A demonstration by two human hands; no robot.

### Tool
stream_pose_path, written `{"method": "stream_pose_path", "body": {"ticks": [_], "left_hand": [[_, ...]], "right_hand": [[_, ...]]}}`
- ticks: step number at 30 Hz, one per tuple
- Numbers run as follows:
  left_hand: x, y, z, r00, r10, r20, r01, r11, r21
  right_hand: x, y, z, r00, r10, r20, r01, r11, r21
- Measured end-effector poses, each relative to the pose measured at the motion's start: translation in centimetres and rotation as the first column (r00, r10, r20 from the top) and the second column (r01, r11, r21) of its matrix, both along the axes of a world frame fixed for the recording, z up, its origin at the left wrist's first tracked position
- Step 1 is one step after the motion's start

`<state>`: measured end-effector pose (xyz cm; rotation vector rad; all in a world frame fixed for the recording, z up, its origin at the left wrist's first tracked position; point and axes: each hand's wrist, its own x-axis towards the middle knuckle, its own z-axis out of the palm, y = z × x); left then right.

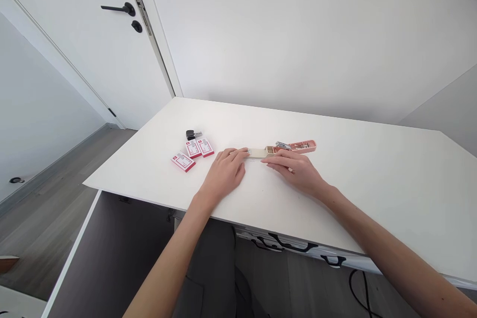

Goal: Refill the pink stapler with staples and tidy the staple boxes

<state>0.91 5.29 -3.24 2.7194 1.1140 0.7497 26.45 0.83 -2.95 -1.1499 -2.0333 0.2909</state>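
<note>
A pink and beige stapler [286, 148] lies swung fully open on the white table [372, 169], its metal staple channel facing up. My left hand [225, 171] rests flat on the table with fingers stretched, the tips touching the beige end of the stapler. My right hand [294, 166] lies alongside, fingers extended against the stapler's middle. Neither hand wraps around it.
Three red and white staple boxes [193, 152] lie left of my hands, with a small black staple remover [192, 134] behind them. A white door with a black handle [119, 9] stands at the back left. Cables [298, 247] hang under the table's front edge.
</note>
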Motion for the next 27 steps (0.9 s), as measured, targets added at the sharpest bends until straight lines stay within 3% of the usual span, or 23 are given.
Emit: {"method": "stream_pose_path", "body": {"ticks": [8,13,16,27], "left_hand": [[-0.1,0.0,0.0,1.0,0.001,-0.014,-0.001,1.0,-0.002],[-0.1,0.0,0.0,1.0,-0.001,0.004,0.001,1.0,-0.001],[-0.1,0.0,0.0,1.0,0.0,0.007,0.0,1.0,-0.006],[0.0,0.0,0.0,1.0,0.007,0.008,-0.007,1.0,-0.013]], "right_hand": [[0.1,-0.1,0.7,0.995,-0.037,-0.093,0.038,0.999,0.019],[1.0,0.0,1.1,0.948,-0.282,-0.149,0.298,0.948,0.107],[1.5,0.2,1.2,0.913,-0.357,-0.197,0.384,0.916,0.117],[2.4,1.3,0.6,0.936,-0.348,-0.048,0.348,0.903,0.252]]}}
